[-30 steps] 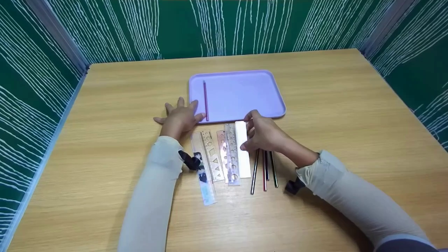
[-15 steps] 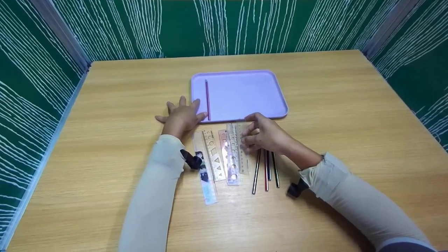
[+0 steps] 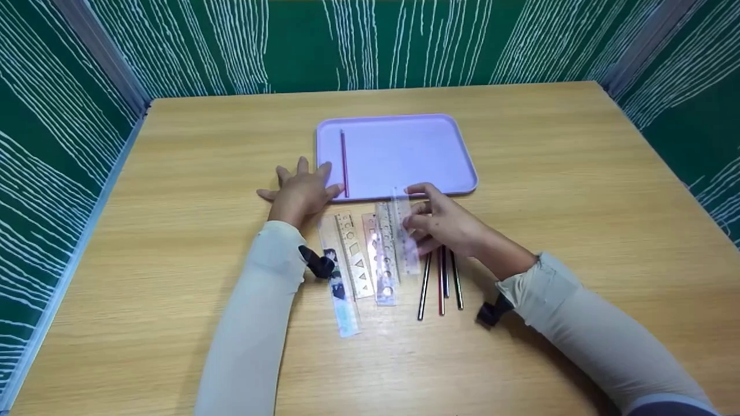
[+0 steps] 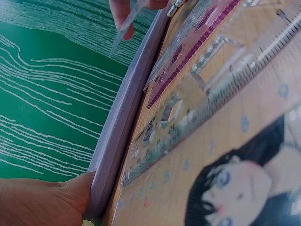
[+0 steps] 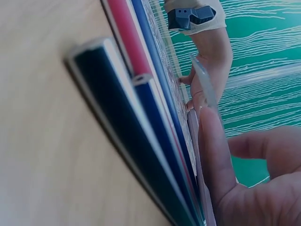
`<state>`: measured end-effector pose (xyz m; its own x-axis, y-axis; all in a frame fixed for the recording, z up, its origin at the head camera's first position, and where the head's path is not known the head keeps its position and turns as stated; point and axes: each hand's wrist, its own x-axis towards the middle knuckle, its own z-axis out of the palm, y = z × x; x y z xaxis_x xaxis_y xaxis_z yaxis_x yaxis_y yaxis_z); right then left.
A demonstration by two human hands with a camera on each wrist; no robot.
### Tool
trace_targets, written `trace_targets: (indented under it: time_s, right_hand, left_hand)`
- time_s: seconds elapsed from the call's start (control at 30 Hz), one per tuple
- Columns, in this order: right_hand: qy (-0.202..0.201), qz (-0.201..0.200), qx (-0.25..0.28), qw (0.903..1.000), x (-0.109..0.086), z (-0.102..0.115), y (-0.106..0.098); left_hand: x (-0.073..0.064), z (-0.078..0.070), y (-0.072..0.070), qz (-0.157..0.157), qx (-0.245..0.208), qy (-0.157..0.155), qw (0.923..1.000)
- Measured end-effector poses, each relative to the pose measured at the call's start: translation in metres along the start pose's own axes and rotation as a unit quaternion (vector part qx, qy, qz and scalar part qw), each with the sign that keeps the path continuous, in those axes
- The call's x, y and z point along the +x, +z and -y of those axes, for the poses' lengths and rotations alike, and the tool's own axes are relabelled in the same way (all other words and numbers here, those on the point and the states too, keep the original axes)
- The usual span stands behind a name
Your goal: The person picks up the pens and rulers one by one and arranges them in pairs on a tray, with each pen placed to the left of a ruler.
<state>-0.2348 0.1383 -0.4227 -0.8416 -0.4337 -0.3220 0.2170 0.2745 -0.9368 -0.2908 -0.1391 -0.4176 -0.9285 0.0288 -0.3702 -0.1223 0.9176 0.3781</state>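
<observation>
In the head view my right hand (image 3: pixel 448 225) pinches a clear plastic ruler (image 3: pixel 410 261) by its right side, with the ruler's far end overlapping the near rim of the purple tray (image 3: pixel 404 156). That ruler shows tilted, above table level, in the left wrist view (image 4: pixel 124 34). My left hand (image 3: pixel 299 193) lies with fingers spread at the tray's left side, its thumb over the rim. One dark red pencil (image 3: pixel 345 164) lies inside the tray on the left. Below the tray, several rulers rest side by side, including a printed ruler (image 3: pixel 344 309) and a stencil ruler (image 3: pixel 354 254).
Several dark pencils (image 3: pixel 424 289) lie on the wooden table (image 3: pixel 520 358) below my right hand, one of them with a red end. Green walls with white streaks stand along the table's back and sides. A black wrist camera (image 3: pixel 491 312) hangs beneath my right sleeve.
The ruler at my right hand looked white a second ago and now looks clear. It has tilted and risen off the others, toward the tray. My left hand stays in place.
</observation>
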Motion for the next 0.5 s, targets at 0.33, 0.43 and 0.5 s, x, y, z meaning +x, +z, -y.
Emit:
trace_targets:
  time_s: [0.33,0.43,0.5]
  right_hand:
    - [-0.004,0.032,0.040,0.9987,-0.0031,-0.0017,-0.0044]
    - [-0.003,0.024,0.030,0.9993,-0.0016,-0.0027,-0.0059]
    - [-0.004,0.019,0.025,0.9995,-0.0006,-0.0028,-0.0072]
  left_hand:
    - [0.0009,-0.0006,0.0000,0.001,0.001,-0.005,1.0000]
    - [0.0010,-0.0008,-0.0001,0.004,0.002,-0.006,1.0000]
    - [0.0012,-0.0008,-0.0002,0.004,0.002,-0.007,1.0000]
